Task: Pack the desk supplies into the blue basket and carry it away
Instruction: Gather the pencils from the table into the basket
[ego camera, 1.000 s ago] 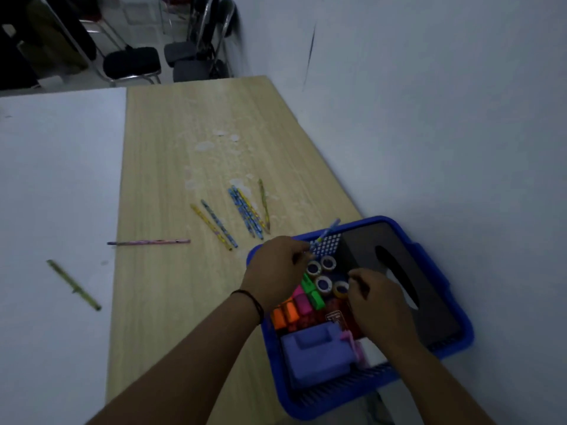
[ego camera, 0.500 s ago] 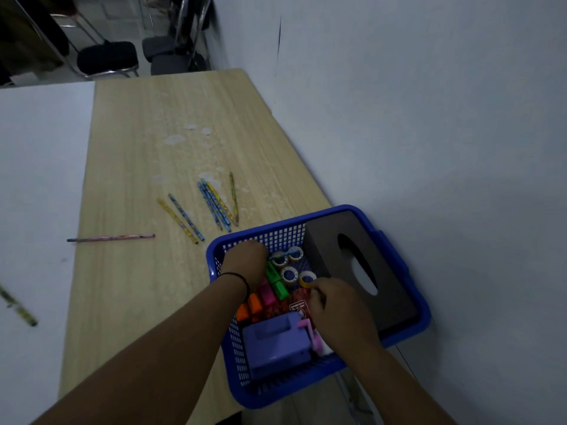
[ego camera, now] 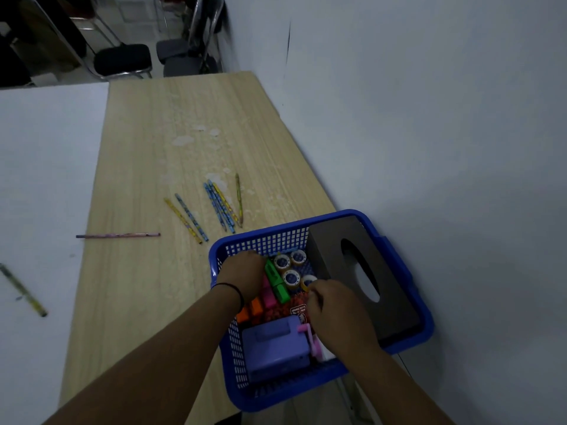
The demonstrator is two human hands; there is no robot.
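Note:
The blue basket (ego camera: 276,233) sits at the near right corner of the wooden desk (ego camera: 184,124). It holds a dark tissue box (ego camera: 395,302), a purple sharpener (ego camera: 273,348), green, pink and orange highlighters (ego camera: 277,283) and several small tape rolls (ego camera: 282,261). My left hand (ego camera: 242,274) is down inside the basket's left side with curled fingers that hide whatever is under them. My right hand (ego camera: 337,314) is in the basket's middle, fingertips pinched at a yellow tape roll (ego camera: 306,280).
Several patterned pencils (ego camera: 221,207) lie loose on the desk beyond the basket, and a pink pencil (ego camera: 118,235) lies further left. A green pencil (ego camera: 23,291) rests on the adjoining white table (ego camera: 46,179). A wall runs along the right; black chairs (ego camera: 122,59) stand at the far end.
My left hand, which held a blue pencil above the basket's far rim, has dropped inside the basket and the pencil is out of sight. The right hand stays by the tape rolls.

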